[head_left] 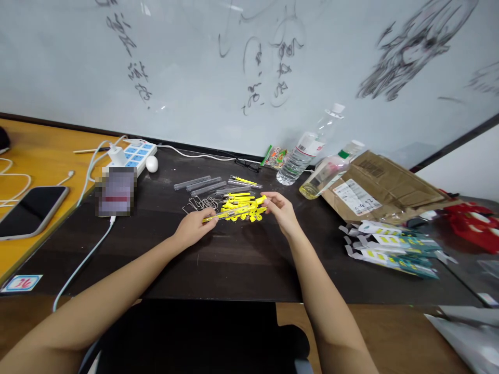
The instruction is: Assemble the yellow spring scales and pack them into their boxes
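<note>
- My left hand pinches the pen above the yellow parts; a slack grip could drop it.
- My right hand pinches a cap; if it slips, it could get lost among those like-coloured parts.

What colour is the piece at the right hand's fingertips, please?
Yellow: the piece at the right hand, best in the head view.

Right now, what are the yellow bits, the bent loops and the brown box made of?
Yellow bits: probably smooth plastic, with bright, even colour. Bent loops: likely metal wire, being thin and curved, but too small to be sure. Brown box: looks like dull cardboard, with creased, folded sides.
</note>
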A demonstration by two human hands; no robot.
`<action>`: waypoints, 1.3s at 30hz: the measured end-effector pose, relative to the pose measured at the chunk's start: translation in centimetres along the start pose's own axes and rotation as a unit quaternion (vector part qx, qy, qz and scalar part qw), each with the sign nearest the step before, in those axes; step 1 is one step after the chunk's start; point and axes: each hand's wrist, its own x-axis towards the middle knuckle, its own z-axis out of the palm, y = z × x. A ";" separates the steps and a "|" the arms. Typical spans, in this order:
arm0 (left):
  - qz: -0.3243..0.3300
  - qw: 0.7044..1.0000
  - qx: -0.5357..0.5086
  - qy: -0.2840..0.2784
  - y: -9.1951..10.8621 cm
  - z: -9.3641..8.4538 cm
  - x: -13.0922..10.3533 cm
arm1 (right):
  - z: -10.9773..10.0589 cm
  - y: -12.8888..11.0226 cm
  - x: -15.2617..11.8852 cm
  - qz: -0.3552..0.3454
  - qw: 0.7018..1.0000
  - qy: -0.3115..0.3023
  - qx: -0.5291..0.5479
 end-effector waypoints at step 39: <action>0.015 0.998 -0.060 -0.012 0.1 -0.1 0.0 | 1.3 -1.0 -1.1 0.021 0.995 -0.084 0.055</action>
